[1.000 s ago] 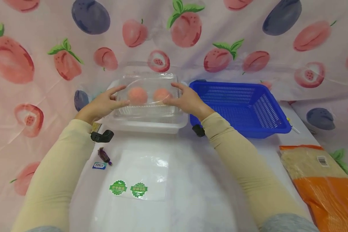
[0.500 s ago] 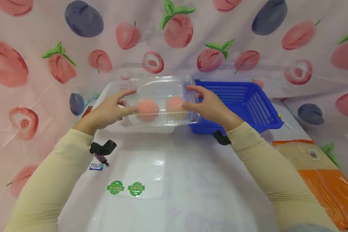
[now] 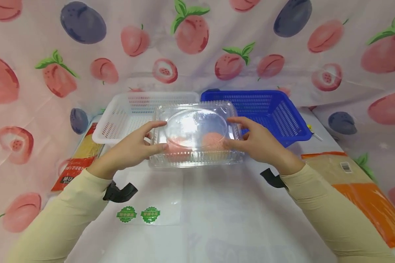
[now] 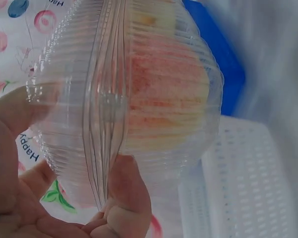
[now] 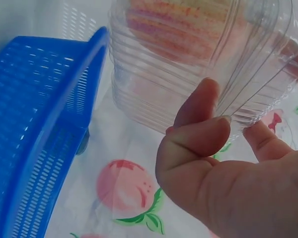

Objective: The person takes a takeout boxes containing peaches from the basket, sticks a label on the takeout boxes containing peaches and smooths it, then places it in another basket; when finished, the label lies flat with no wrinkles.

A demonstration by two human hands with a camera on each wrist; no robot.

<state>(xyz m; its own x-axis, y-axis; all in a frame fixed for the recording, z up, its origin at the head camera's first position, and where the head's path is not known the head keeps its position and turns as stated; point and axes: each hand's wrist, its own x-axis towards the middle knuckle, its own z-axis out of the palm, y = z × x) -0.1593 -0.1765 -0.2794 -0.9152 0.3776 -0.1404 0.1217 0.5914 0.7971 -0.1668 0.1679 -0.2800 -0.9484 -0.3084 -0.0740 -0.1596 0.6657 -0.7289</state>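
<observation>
A clear plastic clamshell box point(image 3: 197, 128) is shut, with two pink peaches point(image 3: 214, 140) inside. My left hand point(image 3: 158, 137) grips its left end and my right hand point(image 3: 231, 132) grips its right end, thumbs in front and fingers on the lid. The box is low over the white table, in front of the two baskets. In the left wrist view, the ribbed box point(image 4: 129, 99) and a peach point(image 4: 169, 99) fill the frame above my left hand point(image 4: 64, 208). In the right wrist view, my right hand point(image 5: 223, 148) pinches the box's rim point(image 5: 188, 64).
A white basket point(image 3: 131, 109) and a blue basket point(image 3: 266, 106) stand side by side behind the box. An orange bag point(image 3: 358, 190) lies at the right and a red-and-yellow packet point(image 3: 82, 157) at the left. A clear sheet with two green stickers point(image 3: 138, 214) lies near me.
Both hands have lifted the box out of the white basket, brought it toward me and slightly right, and lowered it in front of the baskets.
</observation>
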